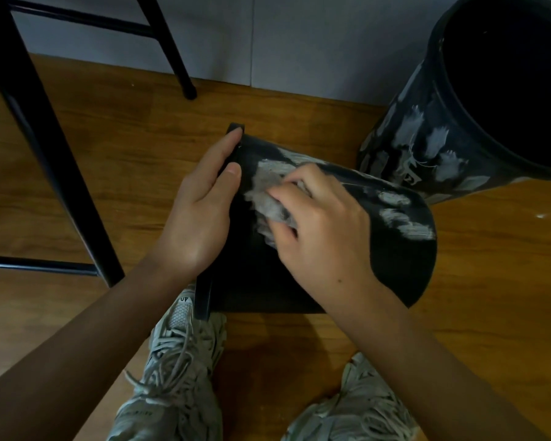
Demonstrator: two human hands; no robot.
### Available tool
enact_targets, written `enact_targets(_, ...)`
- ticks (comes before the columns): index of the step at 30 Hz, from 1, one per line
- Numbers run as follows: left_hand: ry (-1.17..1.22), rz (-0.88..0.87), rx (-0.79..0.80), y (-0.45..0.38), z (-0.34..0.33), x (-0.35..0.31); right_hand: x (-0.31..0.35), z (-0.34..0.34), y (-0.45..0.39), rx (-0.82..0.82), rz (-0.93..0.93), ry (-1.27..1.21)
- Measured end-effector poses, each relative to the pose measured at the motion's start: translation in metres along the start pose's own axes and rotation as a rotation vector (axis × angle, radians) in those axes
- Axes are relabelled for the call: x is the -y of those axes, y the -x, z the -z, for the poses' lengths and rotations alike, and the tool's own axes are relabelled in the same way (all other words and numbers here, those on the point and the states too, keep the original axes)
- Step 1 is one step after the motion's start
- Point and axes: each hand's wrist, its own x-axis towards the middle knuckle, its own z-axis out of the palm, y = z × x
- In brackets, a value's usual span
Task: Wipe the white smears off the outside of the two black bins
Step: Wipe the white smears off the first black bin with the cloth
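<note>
A black bin (395, 265) lies on its side on the wooden floor, its rim to the left. White smears mark its upper side and its right end. My left hand (201, 205) grips the rim at the left end. My right hand (318, 218) presses a crumpled grey-white cloth (268, 202) against the bin's upper side. A second black bin (433, 135) stands upright at the right, its outside covered in several white smears.
Black chair legs (45, 148) stand at the left and back on the floor. A grey wall (299, 43) runs behind. My two grey sneakers (178, 361) are below the lying bin. A small white fleck (541, 215) lies on the floor at the far right.
</note>
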Motion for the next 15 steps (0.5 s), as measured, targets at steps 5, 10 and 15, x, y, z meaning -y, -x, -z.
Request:
enact_targets(5,-0.035,0.000,0.013,0.001,0.001,-0.001,-0.042,0.016,0.030,-0.063,-0.145,0.079)
enact_targets(10,-0.111,-0.021,-0.021,0.004,-0.001,-0.004,-0.071,0.020,0.056,-0.162,-0.199,0.111)
enact_targets(15,-0.190,-0.051,-0.060,0.004,-0.005,-0.009,-0.090,0.026,0.070,-0.213,-0.267,0.113)
